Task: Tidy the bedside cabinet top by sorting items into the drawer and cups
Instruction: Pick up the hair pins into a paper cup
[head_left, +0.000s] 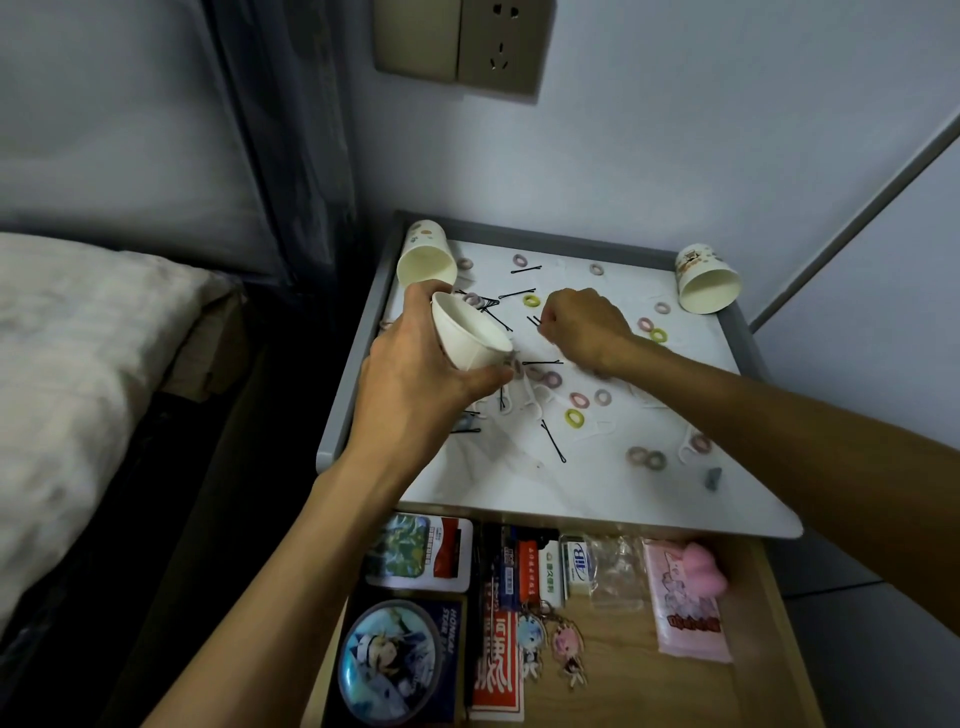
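The white marble-patterned surface (519, 483), grey-rimmed, fills mid-frame above the open wooden drawer (649, 675). You have three paper cups: the back-left cup (427, 257) and back-right cup (707, 280) lie tipped, and your left hand (415, 384) grips the third cup (470, 332). Your right hand (582, 327) pinches a thin black hairpin (535, 321) at centre, among looped hair ties (577, 400), three yellow.
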